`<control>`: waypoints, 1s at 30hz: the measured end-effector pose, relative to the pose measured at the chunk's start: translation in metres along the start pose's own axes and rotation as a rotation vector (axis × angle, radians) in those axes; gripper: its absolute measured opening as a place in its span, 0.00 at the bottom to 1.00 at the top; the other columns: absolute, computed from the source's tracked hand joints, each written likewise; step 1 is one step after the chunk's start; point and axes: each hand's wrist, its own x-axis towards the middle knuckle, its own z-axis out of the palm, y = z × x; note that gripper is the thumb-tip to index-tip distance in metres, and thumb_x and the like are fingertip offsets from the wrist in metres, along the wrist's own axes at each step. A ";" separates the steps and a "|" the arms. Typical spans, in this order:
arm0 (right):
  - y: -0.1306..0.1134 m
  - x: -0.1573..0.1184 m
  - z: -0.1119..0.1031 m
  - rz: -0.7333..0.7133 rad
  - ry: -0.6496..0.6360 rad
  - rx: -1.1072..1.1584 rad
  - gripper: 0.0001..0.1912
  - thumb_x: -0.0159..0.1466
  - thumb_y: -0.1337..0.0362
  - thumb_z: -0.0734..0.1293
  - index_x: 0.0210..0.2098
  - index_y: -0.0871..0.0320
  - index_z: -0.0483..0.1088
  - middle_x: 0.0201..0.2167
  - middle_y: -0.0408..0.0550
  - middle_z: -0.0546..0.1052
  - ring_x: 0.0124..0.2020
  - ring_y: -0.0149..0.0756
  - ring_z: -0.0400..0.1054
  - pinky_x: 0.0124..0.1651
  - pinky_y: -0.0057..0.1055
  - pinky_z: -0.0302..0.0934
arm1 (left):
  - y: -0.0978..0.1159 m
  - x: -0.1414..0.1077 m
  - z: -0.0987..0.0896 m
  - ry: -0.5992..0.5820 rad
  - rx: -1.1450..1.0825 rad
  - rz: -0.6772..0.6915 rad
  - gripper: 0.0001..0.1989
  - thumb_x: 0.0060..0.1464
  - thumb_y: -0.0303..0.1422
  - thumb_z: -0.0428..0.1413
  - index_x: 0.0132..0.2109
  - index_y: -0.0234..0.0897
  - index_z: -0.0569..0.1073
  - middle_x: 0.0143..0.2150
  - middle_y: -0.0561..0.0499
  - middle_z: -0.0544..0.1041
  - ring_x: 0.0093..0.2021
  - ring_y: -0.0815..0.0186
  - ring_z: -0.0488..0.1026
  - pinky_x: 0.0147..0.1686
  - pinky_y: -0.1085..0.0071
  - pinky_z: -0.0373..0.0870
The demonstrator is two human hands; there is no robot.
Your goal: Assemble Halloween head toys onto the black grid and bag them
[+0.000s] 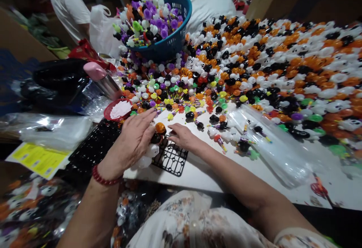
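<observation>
A black plastic grid lies at the front edge of the white table. My left hand, with a red bead bracelet on its wrist, reaches over the grid's left side, palm down and fingers stretched out. White toy pieces show beneath it, beside an orange pumpkin piece and a black piece near its fingertips. My right hand is at the grid's far edge, fingers bent towards the orange and black pieces. Whether its fingertips grip anything is too small to tell.
A large heap of small toys covers the back and right. A blue basket of toys, a red basket, a pink-capped bottle, clear bags and red-handled scissors lie around. A person in white is at the back left.
</observation>
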 end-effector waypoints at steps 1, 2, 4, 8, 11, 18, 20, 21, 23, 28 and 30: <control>0.001 -0.016 -0.006 -0.017 0.074 0.004 0.19 0.63 0.68 0.67 0.54 0.62 0.69 0.49 0.55 0.74 0.47 0.40 0.70 0.52 0.35 0.64 | 0.006 -0.010 -0.010 0.074 0.003 0.011 0.23 0.68 0.39 0.40 0.67 0.45 0.59 0.68 0.48 0.63 0.67 0.58 0.60 0.66 0.52 0.55; 0.002 -0.035 -0.012 -0.028 0.134 -0.009 0.18 0.66 0.67 0.65 0.55 0.60 0.68 0.49 0.55 0.73 0.48 0.41 0.69 0.53 0.36 0.64 | 0.012 -0.023 -0.017 0.141 0.001 0.029 0.23 0.67 0.37 0.42 0.67 0.47 0.58 0.67 0.48 0.64 0.66 0.58 0.61 0.65 0.52 0.58; 0.006 -0.076 -0.025 0.005 0.202 -0.075 0.16 0.69 0.65 0.61 0.55 0.57 0.68 0.51 0.55 0.72 0.50 0.41 0.69 0.54 0.37 0.64 | 0.023 -0.053 -0.023 0.197 -0.038 0.091 0.25 0.64 0.33 0.47 0.67 0.51 0.59 0.64 0.49 0.68 0.63 0.57 0.65 0.61 0.53 0.65; 0.020 -0.147 -0.044 0.134 0.310 -0.308 0.15 0.70 0.63 0.58 0.53 0.55 0.69 0.50 0.55 0.73 0.51 0.44 0.69 0.52 0.38 0.65 | 0.039 -0.111 0.011 0.028 -0.107 0.202 0.27 0.60 0.29 0.53 0.65 0.50 0.61 0.54 0.48 0.77 0.55 0.59 0.73 0.55 0.58 0.73; 0.031 -0.172 -0.050 0.267 0.367 -0.483 0.15 0.70 0.62 0.58 0.52 0.56 0.70 0.48 0.57 0.73 0.47 0.46 0.71 0.47 0.39 0.66 | 0.043 -0.138 0.061 -0.062 -0.065 0.182 0.26 0.61 0.30 0.53 0.65 0.46 0.62 0.56 0.46 0.76 0.54 0.60 0.74 0.54 0.62 0.75; 0.044 -0.164 -0.045 0.466 0.327 -0.604 0.11 0.70 0.64 0.59 0.45 0.59 0.72 0.42 0.56 0.73 0.40 0.44 0.70 0.42 0.35 0.63 | 0.032 -0.148 0.140 0.004 0.075 0.045 0.35 0.64 0.33 0.48 0.73 0.44 0.42 0.69 0.40 0.60 0.68 0.51 0.60 0.62 0.49 0.66; 0.046 -0.159 -0.043 0.476 0.314 -0.608 0.11 0.70 0.65 0.59 0.43 0.59 0.72 0.41 0.56 0.73 0.40 0.43 0.69 0.43 0.35 0.62 | 0.027 -0.142 0.150 0.017 0.074 0.051 0.35 0.64 0.34 0.47 0.73 0.44 0.41 0.70 0.40 0.59 0.69 0.51 0.58 0.63 0.48 0.65; 0.047 -0.157 -0.042 0.482 0.311 -0.606 0.10 0.70 0.65 0.59 0.43 0.59 0.72 0.41 0.57 0.73 0.40 0.42 0.69 0.43 0.35 0.62 | 0.026 -0.138 0.154 0.019 0.064 0.056 0.34 0.64 0.35 0.47 0.73 0.44 0.42 0.70 0.40 0.58 0.69 0.51 0.57 0.63 0.48 0.64; 0.047 -0.153 -0.041 0.485 0.310 -0.598 0.09 0.70 0.64 0.61 0.41 0.60 0.73 0.41 0.57 0.72 0.40 0.42 0.69 0.44 0.35 0.62 | 0.024 -0.130 0.158 0.027 0.040 0.056 0.32 0.65 0.36 0.46 0.72 0.42 0.45 0.70 0.40 0.59 0.69 0.51 0.57 0.64 0.48 0.63; 0.044 -0.146 -0.038 0.471 0.347 -0.570 0.12 0.70 0.64 0.60 0.37 0.61 0.74 0.40 0.57 0.73 0.43 0.44 0.68 0.46 0.36 0.60 | 0.026 -0.104 0.161 0.015 0.024 0.055 0.27 0.65 0.38 0.45 0.68 0.34 0.57 0.67 0.37 0.63 0.69 0.50 0.57 0.64 0.48 0.63; 0.040 -0.144 -0.037 0.463 0.388 -0.436 0.12 0.69 0.64 0.60 0.37 0.61 0.75 0.38 0.56 0.74 0.41 0.43 0.68 0.45 0.35 0.60 | 0.027 -0.095 0.161 0.001 0.014 0.068 0.26 0.65 0.38 0.45 0.67 0.32 0.59 0.67 0.37 0.63 0.69 0.50 0.57 0.65 0.49 0.61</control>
